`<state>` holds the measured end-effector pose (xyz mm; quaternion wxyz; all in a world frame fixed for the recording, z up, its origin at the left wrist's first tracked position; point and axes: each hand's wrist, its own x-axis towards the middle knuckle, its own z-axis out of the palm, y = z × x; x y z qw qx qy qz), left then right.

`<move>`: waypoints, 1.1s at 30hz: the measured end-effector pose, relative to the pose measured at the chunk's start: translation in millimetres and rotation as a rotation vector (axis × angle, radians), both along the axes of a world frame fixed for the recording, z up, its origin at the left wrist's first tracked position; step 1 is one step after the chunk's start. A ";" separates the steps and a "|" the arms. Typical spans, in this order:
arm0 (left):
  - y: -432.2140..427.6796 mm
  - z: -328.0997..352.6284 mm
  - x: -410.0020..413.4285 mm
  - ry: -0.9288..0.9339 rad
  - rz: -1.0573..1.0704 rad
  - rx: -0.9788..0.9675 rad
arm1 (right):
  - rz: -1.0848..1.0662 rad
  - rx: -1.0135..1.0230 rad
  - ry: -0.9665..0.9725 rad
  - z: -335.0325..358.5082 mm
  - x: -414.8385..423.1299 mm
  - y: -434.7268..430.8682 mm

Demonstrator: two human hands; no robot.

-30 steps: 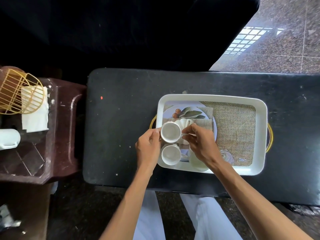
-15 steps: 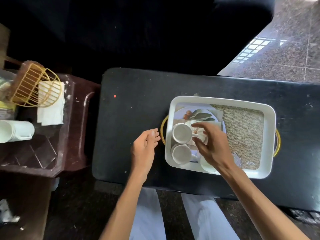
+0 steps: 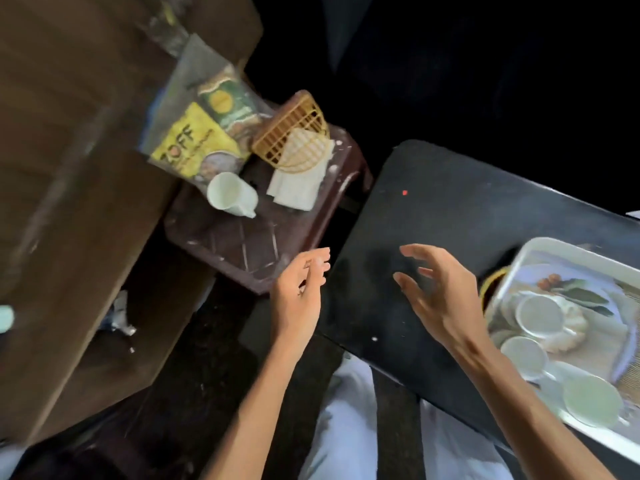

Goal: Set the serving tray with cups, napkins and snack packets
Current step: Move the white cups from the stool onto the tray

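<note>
Hovering empty over the near left corner of the black rectangular table (image 3: 467,237), my right hand (image 3: 440,299) has its fingers spread and holds nothing, while my left hand (image 3: 298,292) hangs loosely curled, equally empty, just above the near right corner of the dark maroon plastic stool (image 3: 249,244). What I judge to be next lies up and to the left of both hands: the yellow-and-green printed snack packets (image 3: 204,133) lean at the stool's far left corner against the brown wooden furniture (image 3: 69,168), their long axis running from near left to far right. Beside them a white plastic cup (image 3: 232,194) lies tipped on its side, mouth toward me, and a stack of white paper napkins (image 3: 298,181) sits half under a gold wire napkin holder (image 3: 291,136) at the far right corner. My left hand is plainly the nearer to all three; the right would have to cross over. Behind my right wrist, at the table's right end, the white rectangular serving tray (image 3: 540,251) already carries two white ceramic cups (image 3: 538,315), blurred, so I cannot tell finer detail there.
</note>
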<state>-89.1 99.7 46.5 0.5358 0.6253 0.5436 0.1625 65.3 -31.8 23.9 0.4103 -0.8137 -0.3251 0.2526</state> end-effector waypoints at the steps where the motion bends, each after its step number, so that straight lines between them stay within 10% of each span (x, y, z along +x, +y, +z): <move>1: 13.5 0.8 -9.4 0.006 0.015 0.017 | 0.012 0.014 0.006 -0.5 -7.5 15.6; 16: 220.4 -25.3 -57.1 0.035 0.234 0.125 | 0.076 0.009 0.240 -23.0 -99.6 213.1; 33: 226.2 -41.9 -56.3 -0.038 0.267 0.052 | -0.094 -0.005 0.255 -50.5 -123.0 260.7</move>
